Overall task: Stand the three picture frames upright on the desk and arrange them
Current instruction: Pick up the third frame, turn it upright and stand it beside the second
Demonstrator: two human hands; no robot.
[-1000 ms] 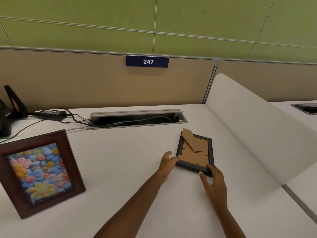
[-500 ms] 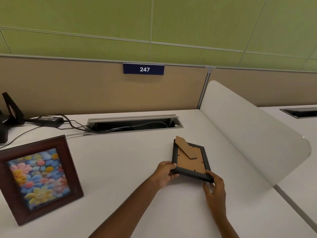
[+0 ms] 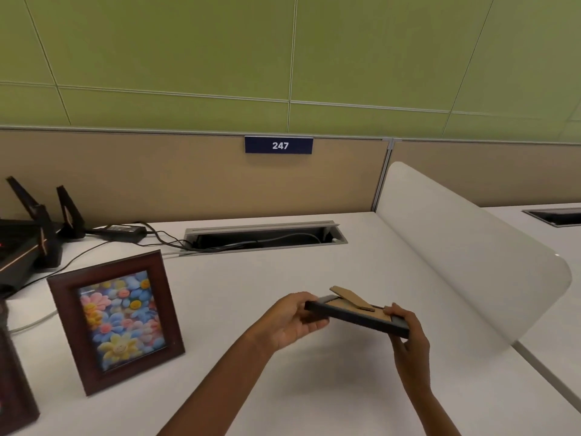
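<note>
A small black picture frame (image 3: 358,317) is held face down above the white desk (image 3: 283,272), its brown cardboard back and folded stand showing on top. My left hand (image 3: 289,319) grips its left end and my right hand (image 3: 408,338) grips its right end. A dark wooden frame (image 3: 118,320) with a colourful flower picture stands upright at the left. The edge of a third dark frame (image 3: 14,385) shows at the far left, mostly cut off by the image border.
An open cable tray (image 3: 264,236) runs along the desk's back. A power adapter (image 3: 124,231) with cords and a black device (image 3: 28,243) sit at the back left. A white curved divider (image 3: 465,247) borders the right side. A tan partition stands behind.
Both hands closed on the black frame, which lay flat on the desk, and lifted it off the surface. The view shifted, bringing the flower frame closer to centre.
</note>
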